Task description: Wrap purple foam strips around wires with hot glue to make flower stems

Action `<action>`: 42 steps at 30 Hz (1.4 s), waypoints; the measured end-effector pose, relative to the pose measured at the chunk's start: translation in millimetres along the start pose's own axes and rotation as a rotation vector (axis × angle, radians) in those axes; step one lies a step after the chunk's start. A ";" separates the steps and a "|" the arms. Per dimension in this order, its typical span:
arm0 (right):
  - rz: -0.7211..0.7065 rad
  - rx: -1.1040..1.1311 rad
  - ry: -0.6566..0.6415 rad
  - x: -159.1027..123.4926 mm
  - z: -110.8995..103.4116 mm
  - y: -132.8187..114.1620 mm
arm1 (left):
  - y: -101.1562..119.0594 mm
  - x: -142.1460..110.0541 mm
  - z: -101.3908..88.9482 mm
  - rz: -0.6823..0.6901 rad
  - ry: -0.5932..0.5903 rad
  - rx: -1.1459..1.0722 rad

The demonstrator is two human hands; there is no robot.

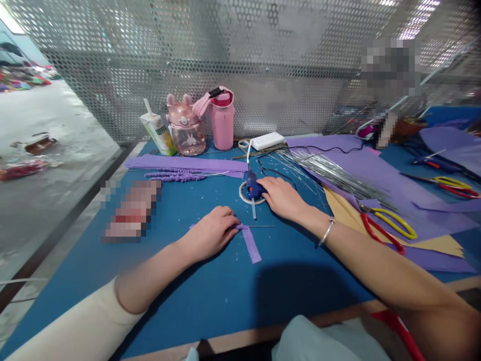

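My left hand (210, 233) pinches a thin wire wrapped in purple paper above the blue tabletop. A loose tail of the purple paper strip (251, 245) hangs toward me from the fingertips, and the bare wire (265, 226) sticks out to the right. Farther back, my right hand (281, 198) has its fingers closed about the near side of a blue hot glue gun (254, 186). The gun rests over a white ring (242, 195), with a clear glue stick (254, 210) pointing toward me. My right palm and part of the grip are hidden.
Finished purple stems (176, 175) lie by stacked purple strips (180, 163). Behind stand a drink carton (160, 134), a clear pink bottle (188, 133) and a pink flask (223, 123). Rightward are loose wires (338, 175), purple sheets (409, 220) and red-yellow scissors (393, 223). A power cord crosses the back.
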State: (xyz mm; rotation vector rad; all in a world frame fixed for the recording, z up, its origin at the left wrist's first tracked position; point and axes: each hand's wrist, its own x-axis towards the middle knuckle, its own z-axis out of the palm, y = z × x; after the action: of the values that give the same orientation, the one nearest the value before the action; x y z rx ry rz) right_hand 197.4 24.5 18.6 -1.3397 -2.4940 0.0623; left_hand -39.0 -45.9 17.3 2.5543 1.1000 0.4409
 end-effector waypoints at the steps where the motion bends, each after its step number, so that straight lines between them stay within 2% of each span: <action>1: -0.021 -0.001 0.009 -2.9 -4.7 -3.9 | 1.6 -0.1 -2.9 0.001 -0.011 -0.005; 3: -0.088 0.024 0.069 -12.7 -19.4 -12.7 | 6.1 -0.6 -11.2 0.004 -0.026 -0.043; 5: -0.130 0.117 0.206 -25.0 -37.2 -20.3 | 12.7 -1.4 -21.0 -0.017 -0.051 -0.128; 8: 0.019 0.395 0.563 -39.1 -57.0 -21.7 | 24.4 -3.6 -30.2 -0.127 -0.118 -0.370; 10: 0.140 0.706 0.812 -42.8 -60.5 -15.2 | 31.1 -5.4 -29.2 -0.203 -0.141 -0.601; 11: 0.191 0.883 0.885 -43.2 -59.1 -11.2 | 33.7 -6.1 -26.9 -0.231 -0.138 -0.718; 12: 0.242 1.050 0.900 -43.1 -56.0 -7.5 | 35.5 -6.8 -24.0 -0.252 -0.131 -0.824; 13: 0.295 1.182 0.850 -43.0 -51.4 -4.8 | 36.7 -7.2 -20.9 -0.268 -0.127 -0.918; 14: 0.351 1.268 0.745 -43.1 -45.9 -3.8 | 37.3 -7.4 -18.2 -0.280 -0.129 -1.000; 17: 0.461 1.316 0.318 -45.7 -27.6 -12.1 | 36.7 -6.8 -13.3 -0.319 -0.144 -1.168; 20: 0.417 1.247 -0.052 -50.3 -15.7 -30.8 | 35.3 -5.3 -11.4 -0.346 -0.159 -1.202; 22: 0.365 1.187 -0.199 -52.8 -13.4 -42.4 | 34.9 -4.7 -9.5 -0.367 -0.194 -1.219; 27: 0.262 1.232 -0.282 -56.9 -15.5 -54.2 | 35.9 -4.9 -3.9 -0.429 -0.234 -1.256; 32: 0.195 1.338 -0.245 -60.4 -12.0 -53.4 | 38.5 -6.7 -4.0 -0.453 -0.217 -1.214; 36: 0.206 1.392 -0.216 -61.9 -9.0 -53.3 | 40.4 -7.7 -5.9 -0.462 -0.195 -1.163; 42: 0.229 1.408 -0.196 -63.0 -8.4 -54.8 | 48.5 -6.9 -6.7 -0.449 -0.094 -1.107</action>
State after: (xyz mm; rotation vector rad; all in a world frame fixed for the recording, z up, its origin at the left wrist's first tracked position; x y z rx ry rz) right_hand 188.0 -58.9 20.9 -0.8891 -1.5774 1.6561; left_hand -15.2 -81.4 42.1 1.3178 0.9543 0.5781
